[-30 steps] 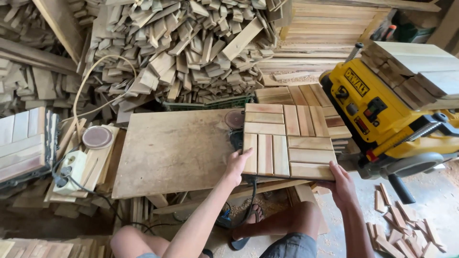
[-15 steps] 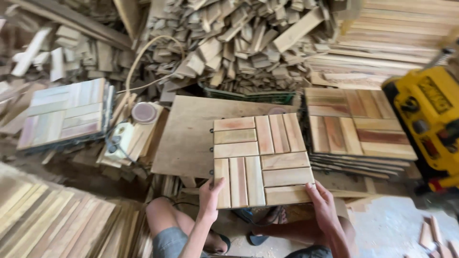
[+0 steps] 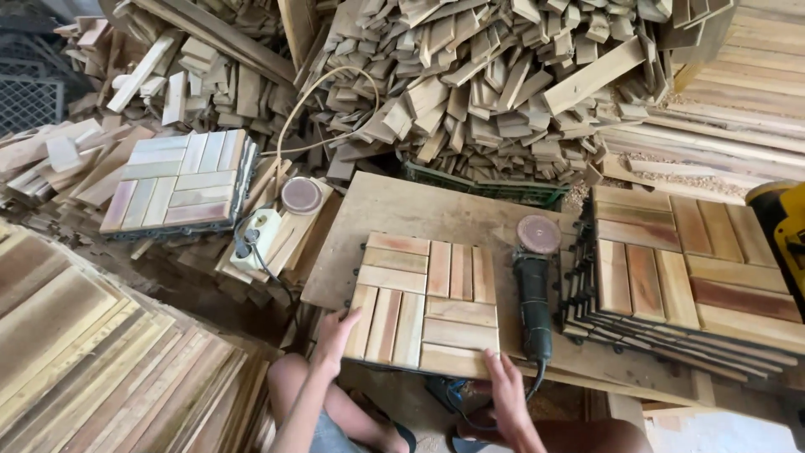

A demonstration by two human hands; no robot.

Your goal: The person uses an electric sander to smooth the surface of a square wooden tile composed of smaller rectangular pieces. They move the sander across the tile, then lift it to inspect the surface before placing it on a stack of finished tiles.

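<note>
A square wooden deck tile (image 3: pixel 425 302) made of slats in a basket-weave pattern lies flat on a plywood work board (image 3: pixel 394 208). My left hand (image 3: pixel 335 334) grips its near-left edge. My right hand (image 3: pixel 506 390) holds its near-right corner, fingers spread on the near edge. An angle grinder (image 3: pixel 533 285) with a round sanding disc facing up lies on the board just right of the tile.
A stack of finished tiles (image 3: pixel 688 277) stands at the right, another tile (image 3: pixel 178 183) on a pile at the left. A second sander (image 3: pixel 264 231) with cable lies left of the board. Heaps of offcuts fill the back, stacked planks (image 3: pixel 92 369) the near left. A yellow machine (image 3: pixel 784 231) is at the right edge.
The tile has come off the right stack and moved left and down onto the work board. My view has shifted left; both hands have stayed on the tile's near edge.
</note>
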